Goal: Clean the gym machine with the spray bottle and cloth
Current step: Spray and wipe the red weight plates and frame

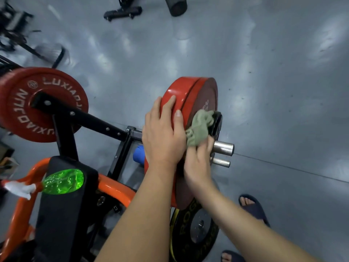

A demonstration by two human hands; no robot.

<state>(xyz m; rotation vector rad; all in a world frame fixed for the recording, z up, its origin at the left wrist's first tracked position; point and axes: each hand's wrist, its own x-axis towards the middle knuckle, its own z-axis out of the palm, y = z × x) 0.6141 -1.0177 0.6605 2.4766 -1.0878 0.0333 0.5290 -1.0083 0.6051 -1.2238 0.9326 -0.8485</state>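
Pose: left hand (162,137) flat, fingers straight on red plate (181,91) rim | right hand (198,163) clutches cloth (200,129) against plate face

Weight plates (182,93) under left hand (162,137) fingertips; cloth (200,127) in right hand (198,165) fingers, against plate face; bar ends (223,148) just right of them; spray bottle (63,181) on pad (62,214), well left.

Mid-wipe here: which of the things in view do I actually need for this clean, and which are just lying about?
In the job:
crumpled green cloth, held by right hand
round red weight plate, under left hand
green plastic spray bottle, on black pad

Lying about:
black foam cylinder on the floor
black wheeled base
blue roll
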